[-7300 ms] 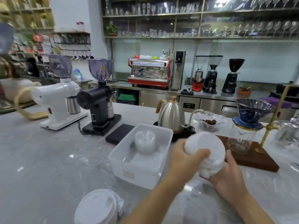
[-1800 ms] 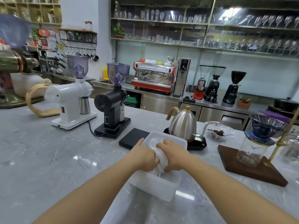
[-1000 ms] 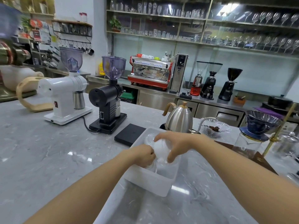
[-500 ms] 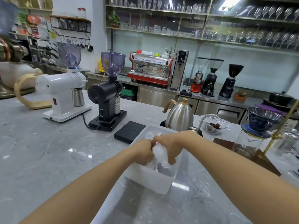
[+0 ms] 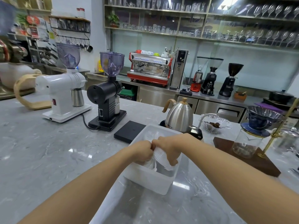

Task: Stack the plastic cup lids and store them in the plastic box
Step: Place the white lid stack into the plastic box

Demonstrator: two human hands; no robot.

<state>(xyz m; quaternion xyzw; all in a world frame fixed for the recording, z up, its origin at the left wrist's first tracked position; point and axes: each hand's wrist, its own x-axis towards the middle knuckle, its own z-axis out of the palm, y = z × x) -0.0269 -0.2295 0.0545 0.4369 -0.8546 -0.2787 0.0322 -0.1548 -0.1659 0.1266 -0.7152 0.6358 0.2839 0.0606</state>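
A white translucent plastic box (image 5: 150,181) stands on the grey marble counter in front of me. Both my hands reach into it. My left hand (image 5: 142,153) and my right hand (image 5: 169,148) grip a stack of plastic cup lids (image 5: 159,157) from either side, holding it tilted inside the box. Another clear stack of lids (image 5: 151,135) lies at the far end of the box, partly hidden behind my hands.
A black scale (image 5: 129,131) sits left of the box, a steel kettle (image 5: 178,117) behind it. A black grinder (image 5: 106,97) and a white grinder (image 5: 63,92) stand at the left. A wooden stand with a glass server (image 5: 246,144) is at the right.
The lid stack I held above the counter has been carried into the box. Over the last second both hands have closed tighter round it and lowered it slightly.
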